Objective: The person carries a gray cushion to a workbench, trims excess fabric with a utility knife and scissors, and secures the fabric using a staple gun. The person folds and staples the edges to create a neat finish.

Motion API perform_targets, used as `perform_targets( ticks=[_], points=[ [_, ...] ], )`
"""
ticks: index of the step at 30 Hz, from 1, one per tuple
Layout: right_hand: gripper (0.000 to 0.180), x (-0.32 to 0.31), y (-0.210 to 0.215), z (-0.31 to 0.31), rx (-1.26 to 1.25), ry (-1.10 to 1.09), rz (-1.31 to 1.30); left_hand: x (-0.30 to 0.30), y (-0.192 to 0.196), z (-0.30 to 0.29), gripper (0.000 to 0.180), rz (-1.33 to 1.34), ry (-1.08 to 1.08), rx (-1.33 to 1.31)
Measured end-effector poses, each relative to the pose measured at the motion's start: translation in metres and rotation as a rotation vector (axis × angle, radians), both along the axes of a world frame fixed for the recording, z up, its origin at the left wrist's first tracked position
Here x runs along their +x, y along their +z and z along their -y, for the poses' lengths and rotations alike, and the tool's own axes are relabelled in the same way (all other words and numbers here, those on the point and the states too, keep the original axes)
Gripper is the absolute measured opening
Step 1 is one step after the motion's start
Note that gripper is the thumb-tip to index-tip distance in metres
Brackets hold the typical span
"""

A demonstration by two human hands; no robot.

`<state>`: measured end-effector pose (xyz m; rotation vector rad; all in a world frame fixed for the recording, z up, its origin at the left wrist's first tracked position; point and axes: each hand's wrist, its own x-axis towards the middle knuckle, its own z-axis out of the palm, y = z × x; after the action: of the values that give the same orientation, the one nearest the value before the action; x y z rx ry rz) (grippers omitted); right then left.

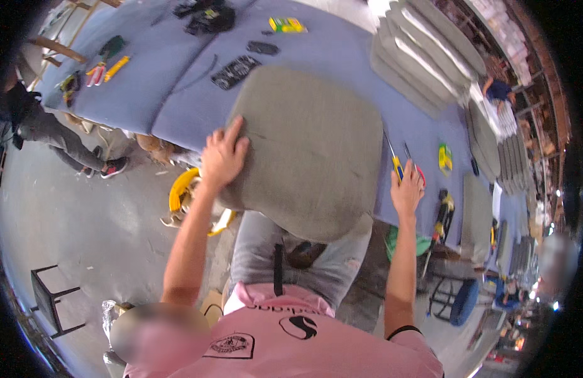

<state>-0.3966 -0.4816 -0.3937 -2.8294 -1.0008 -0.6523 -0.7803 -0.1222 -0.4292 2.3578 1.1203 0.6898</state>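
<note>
A grey fabric seat cushion (310,145) lies over the near edge of the blue padded table, its narrow end reaching above my lap. My left hand (222,156) rests on its left edge, open, fingers spread over the fabric. At the cushion's right, my right hand (406,192) reaches over the tabletop with its fingers apart. Just by its fingertips lie a screwdriver (398,169) with a yellow and blue handle and a red-handled tool, probably scissors (421,176), partly covered by the fingers. Whether the fingers touch either tool is hard to see.
Stacked grey cushions (424,57) stand at the far right. A yellow-green box (445,157) and a power tool (444,211) lie right of my hand. Black items and pliers (96,74) are spread along the far left. A person's legs (65,142) show at left.
</note>
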Motion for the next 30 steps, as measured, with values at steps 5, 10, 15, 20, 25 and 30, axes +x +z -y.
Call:
perform_targets(
  ticks=[5,10,15,20,25,30],
  points=[
    [0.054,0.076,-0.06,0.015,-0.219,0.035,0.039,-0.015,0.011,0.098,0.074,-0.081,0.049,0.012],
    [0.041,0.1,-0.043,0.034,-0.159,0.195,-0.176,-0.027,0.024,0.122,0.072,-0.025,0.029,0.013],
    [0.042,-0.028,0.062,-0.008,0.289,-0.01,-0.707,-0.022,0.023,0.115,0.059,-0.067,-0.061,0.096],
    [0.061,-0.155,0.089,0.008,0.047,0.666,-0.574,-0.022,0.01,0.114,0.047,-0.012,-0.092,0.11],
    [0.061,-0.181,0.091,0.013,-0.133,0.655,-0.606,-0.022,0.009,0.112,0.042,-0.003,-0.098,0.116],
    [0.059,-0.178,0.117,0.006,-0.214,0.697,-0.483,-0.023,0.008,0.112,0.041,0.025,-0.093,0.106]
  ],
)
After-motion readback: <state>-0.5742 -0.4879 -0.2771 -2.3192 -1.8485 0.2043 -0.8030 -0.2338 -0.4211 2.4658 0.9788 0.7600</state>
